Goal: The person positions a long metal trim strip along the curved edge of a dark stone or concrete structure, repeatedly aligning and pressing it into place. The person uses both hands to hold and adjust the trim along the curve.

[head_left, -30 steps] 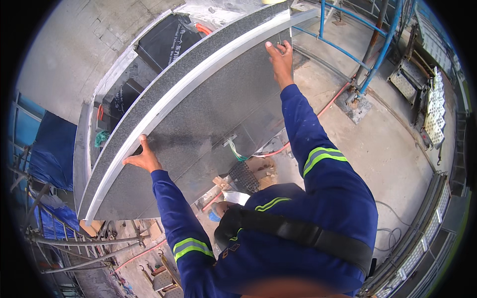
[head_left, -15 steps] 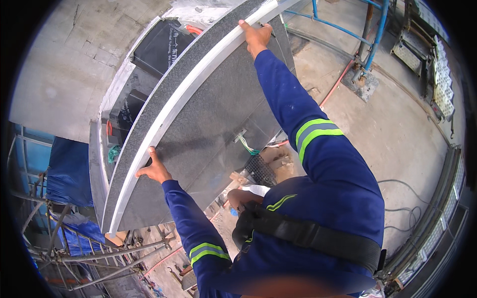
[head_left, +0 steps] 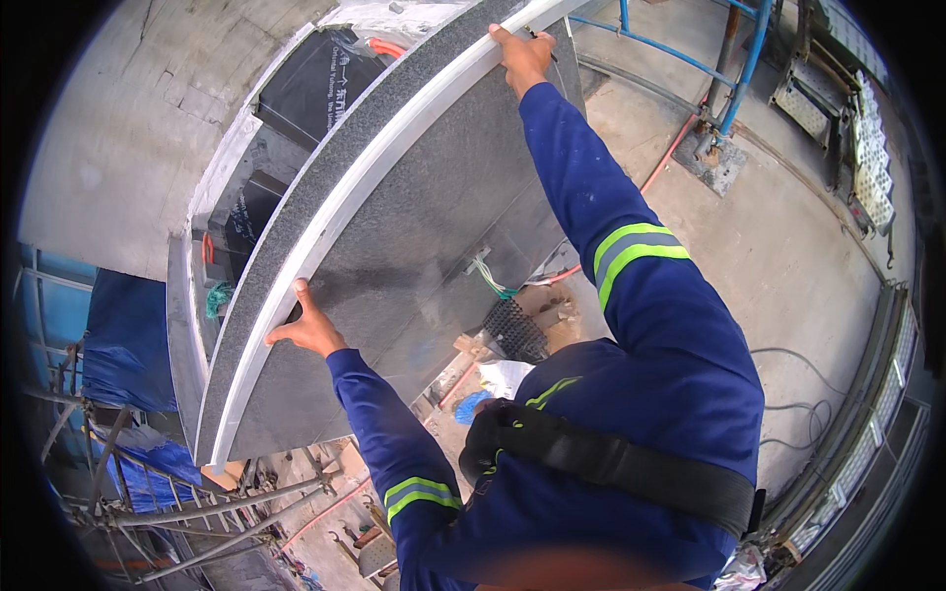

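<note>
Hands well apart, left (head_left: pixel 307 327) and right (head_left: pixel 524 61) both on white bar (head_left: pixel 317 236); can't tell if fingers close. Bar crosses dark slab (head_left: pixel 419 217), upper centre. Likely positioning it; next move needs even two-handed support.

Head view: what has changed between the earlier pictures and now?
The right hand has moved up and leftward, from over the grey panel near its right end to the pale curved strip, where its thumb now rests. The camera's view has shifted slightly. The left hand stays at the strip's lower-left part.
</note>
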